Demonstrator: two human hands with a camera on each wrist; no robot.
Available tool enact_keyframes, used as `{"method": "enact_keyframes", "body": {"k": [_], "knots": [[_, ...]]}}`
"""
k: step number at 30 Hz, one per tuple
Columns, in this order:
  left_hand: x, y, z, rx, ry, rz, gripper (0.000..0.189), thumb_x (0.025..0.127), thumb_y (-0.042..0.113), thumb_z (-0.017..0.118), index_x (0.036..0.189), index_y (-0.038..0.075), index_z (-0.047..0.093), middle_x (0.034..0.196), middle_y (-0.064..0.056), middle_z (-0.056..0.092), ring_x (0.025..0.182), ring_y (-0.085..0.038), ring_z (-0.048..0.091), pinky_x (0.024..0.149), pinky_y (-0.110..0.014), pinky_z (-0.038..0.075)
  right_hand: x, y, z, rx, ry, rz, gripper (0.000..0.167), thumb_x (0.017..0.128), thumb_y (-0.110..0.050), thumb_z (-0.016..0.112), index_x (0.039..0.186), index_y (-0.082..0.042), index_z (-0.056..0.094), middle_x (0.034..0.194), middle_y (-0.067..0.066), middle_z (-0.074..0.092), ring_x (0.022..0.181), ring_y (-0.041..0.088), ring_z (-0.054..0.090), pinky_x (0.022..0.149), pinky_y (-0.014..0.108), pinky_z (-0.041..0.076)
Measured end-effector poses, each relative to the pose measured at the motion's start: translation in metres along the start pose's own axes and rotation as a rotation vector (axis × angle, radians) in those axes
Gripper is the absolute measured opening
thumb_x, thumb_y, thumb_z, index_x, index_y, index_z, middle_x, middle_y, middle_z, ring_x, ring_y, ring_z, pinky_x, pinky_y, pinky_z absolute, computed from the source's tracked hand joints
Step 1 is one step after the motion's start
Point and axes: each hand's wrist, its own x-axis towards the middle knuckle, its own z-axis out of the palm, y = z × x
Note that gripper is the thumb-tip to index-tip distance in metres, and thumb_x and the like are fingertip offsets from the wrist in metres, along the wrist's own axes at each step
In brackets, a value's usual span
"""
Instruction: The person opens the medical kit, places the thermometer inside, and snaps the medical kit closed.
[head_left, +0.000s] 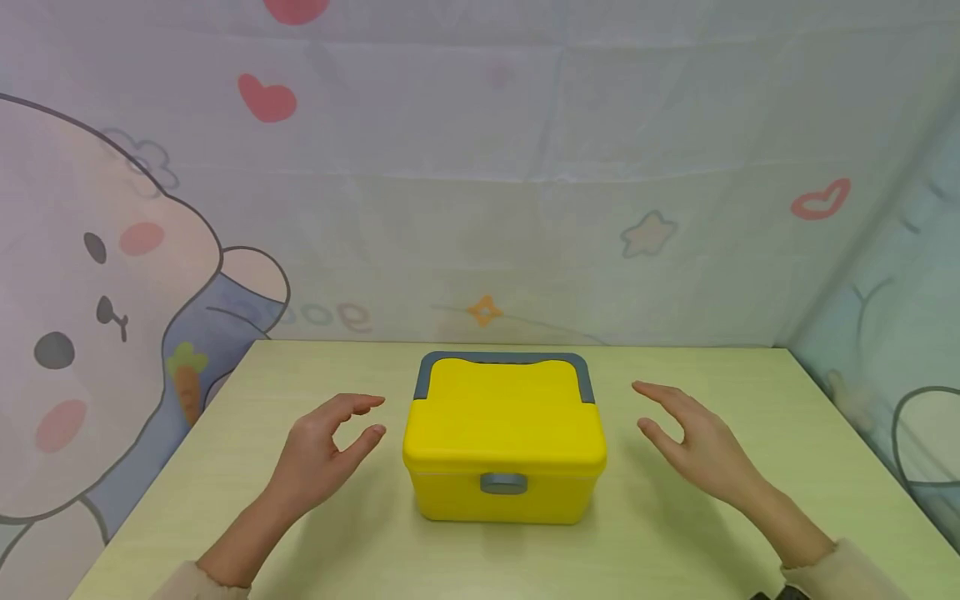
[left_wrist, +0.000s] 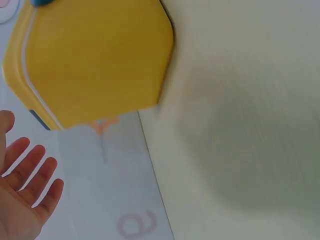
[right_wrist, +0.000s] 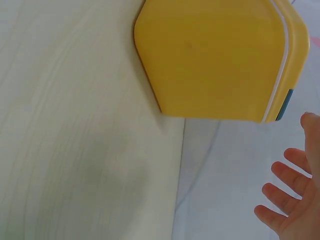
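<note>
A yellow lidded box (head_left: 504, 425) stands upright on the table, its lid down. Its grey carry handle (head_left: 504, 357) lies folded along the lid's back edge, and a grey latch (head_left: 503, 483) sits at the front. To the left of the box my left hand (head_left: 318, 454) hovers over the table, fingers spread and relaxed, holding nothing. My right hand (head_left: 699, 442) mirrors it on the other side, also apart from the box. Both wrist views show the box's plain side walls, with the left fingers (left_wrist: 34, 172) and the right fingers (right_wrist: 285, 190) away from them.
The pale wooden table (head_left: 360, 550) ends at a light cloth backdrop (head_left: 465, 108) printed with hearts, a star and a large cartoon animal. Another printed cloth (head_left: 915, 275) hangs along the right side.
</note>
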Motion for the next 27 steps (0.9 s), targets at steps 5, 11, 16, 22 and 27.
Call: {"method": "enact_keyframes", "body": {"k": [5,11,16,22,27], "knots": [[0.001,-0.017,0.000,0.110,-0.072,0.018,0.043,0.078,0.022,0.073,0.117,0.011,0.062,0.116,-0.002,0.062,0.105,-0.022,0.058,0.081,-0.041,0.052,0.001,0.008,-0.005,-0.044,-0.011,-0.011,0.047,0.090,-0.026,0.060,0.133,-0.012,0.048,0.130,0.009,0.052,0.117,0.031,0.048,0.089,0.051,0.044],[0.004,-0.032,-0.002,0.192,-0.144,0.056,0.054,0.078,0.027,0.073,0.126,0.008,0.056,0.128,-0.007,0.055,0.113,-0.028,0.053,0.087,-0.047,0.048,0.002,0.018,-0.011,-0.118,-0.015,-0.033,0.052,0.088,-0.028,0.062,0.135,-0.012,0.046,0.131,0.014,0.051,0.118,0.036,0.046,0.090,0.054,0.041],[0.007,-0.041,-0.005,0.264,-0.231,0.089,0.064,0.079,0.034,0.070,0.133,0.007,0.048,0.135,-0.011,0.048,0.121,-0.033,0.046,0.098,-0.051,0.039,0.004,0.028,-0.015,-0.192,-0.007,-0.064,0.058,0.084,-0.029,0.067,0.135,-0.011,0.047,0.132,0.016,0.049,0.119,0.040,0.044,0.092,0.056,0.039],[0.009,-0.044,-0.010,0.349,-0.372,0.046,0.076,0.083,0.048,0.062,0.143,0.011,0.035,0.145,-0.012,0.035,0.133,-0.035,0.031,0.106,-0.058,0.023,0.004,0.036,-0.018,-0.250,-0.009,-0.091,0.062,0.081,-0.031,0.069,0.135,-0.008,0.046,0.133,0.019,0.047,0.120,0.044,0.043,0.093,0.058,0.037],[0.011,-0.048,-0.011,0.410,-0.453,0.008,0.081,0.084,0.058,0.054,0.147,0.015,0.025,0.151,-0.011,0.023,0.137,-0.034,0.021,0.108,-0.059,0.015,0.004,0.040,-0.020,-0.263,-0.057,-0.062,0.065,0.083,-0.037,0.066,0.137,-0.009,0.043,0.137,0.020,0.044,0.122,0.047,0.039,0.094,0.060,0.034]]}}
